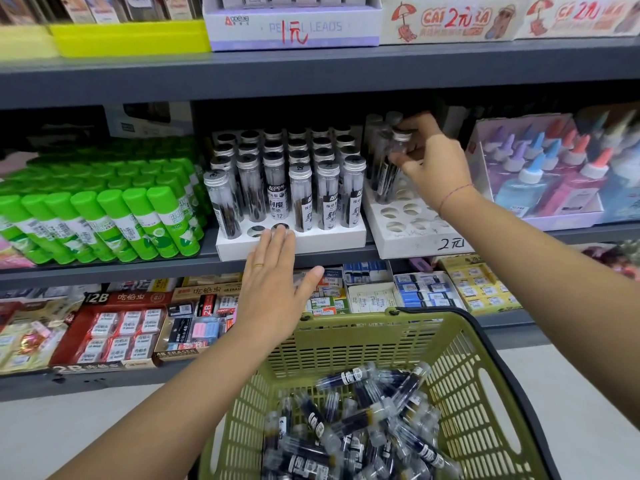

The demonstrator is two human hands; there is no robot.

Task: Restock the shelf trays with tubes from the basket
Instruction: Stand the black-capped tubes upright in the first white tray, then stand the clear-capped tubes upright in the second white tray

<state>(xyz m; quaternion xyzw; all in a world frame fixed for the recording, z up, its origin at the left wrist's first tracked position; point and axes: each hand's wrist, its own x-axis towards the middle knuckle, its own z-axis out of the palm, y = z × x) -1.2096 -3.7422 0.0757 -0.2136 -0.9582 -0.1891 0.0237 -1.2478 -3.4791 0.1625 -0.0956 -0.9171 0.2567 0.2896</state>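
Note:
Two white shelf trays stand side by side on the middle shelf. The left tray (332,239) is nearly full of clear tubes with silver caps, with two empty holes at its front. The right tray (412,237) has many empty holes and a few tubes at its back. My right hand (433,164) grips a silver-capped tube (398,147) upright over the back of the right tray. My left hand (273,282) is flat with straight fingers, its fingertips at the left tray's front edge. A green basket (460,386) below holds several loose tubes (356,427).
Green glue sticks (104,216) fill the shelf left of the trays. A box of coloured glue bottles (550,174) stands to the right. Eraser boxes (121,323) line the lower shelf. A pencil-leads box (294,29) sits on the shelf above.

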